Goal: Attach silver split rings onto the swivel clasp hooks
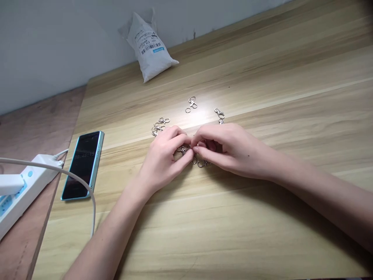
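My left hand (163, 159) and my right hand (227, 149) meet at the middle of the wooden desk (262, 97). Between the left fingertips is a small silver swivel clasp (183, 150). The right fingertips pinch a small metal piece, mostly hidden by the fingers. Just below the hands lie silver split rings (201, 163). More clasps lie in a heap (159, 126) beside my left fingers. Another clasp (219, 115) lies just above my right hand. Farther off are a clasp (191, 102) and a loose ring (188, 110).
A black smartphone (83, 165) in a pale blue case lies left of my left forearm. Past the desk's left edge sits a white power strip (26, 182) with a white cable (58, 169) crossing the phone. A white barcoded bag (148, 46) leans against the wall.
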### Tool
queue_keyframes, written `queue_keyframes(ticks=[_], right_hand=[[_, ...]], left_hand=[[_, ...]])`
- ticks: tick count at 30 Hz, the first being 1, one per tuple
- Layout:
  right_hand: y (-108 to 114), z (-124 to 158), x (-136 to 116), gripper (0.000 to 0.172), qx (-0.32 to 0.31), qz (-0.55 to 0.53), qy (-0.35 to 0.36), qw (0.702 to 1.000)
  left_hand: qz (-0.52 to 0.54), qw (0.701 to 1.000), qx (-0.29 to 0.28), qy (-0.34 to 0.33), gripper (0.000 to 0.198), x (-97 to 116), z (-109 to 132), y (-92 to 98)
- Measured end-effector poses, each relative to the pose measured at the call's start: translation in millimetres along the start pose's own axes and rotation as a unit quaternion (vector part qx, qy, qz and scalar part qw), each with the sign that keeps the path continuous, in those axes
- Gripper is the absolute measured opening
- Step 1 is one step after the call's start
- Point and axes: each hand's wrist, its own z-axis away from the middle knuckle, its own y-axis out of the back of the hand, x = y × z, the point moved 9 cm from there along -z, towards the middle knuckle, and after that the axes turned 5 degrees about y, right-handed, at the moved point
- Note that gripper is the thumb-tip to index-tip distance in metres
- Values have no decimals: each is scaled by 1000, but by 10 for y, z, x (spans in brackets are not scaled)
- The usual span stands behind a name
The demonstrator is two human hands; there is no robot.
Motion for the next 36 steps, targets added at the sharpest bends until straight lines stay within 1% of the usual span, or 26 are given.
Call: queue_keyframes(ticks=[36], right_hand=[[-5,1,-1,8,4,4,7,1000]], left_hand=[[2,1000,10,-13,8,7,9,5]])
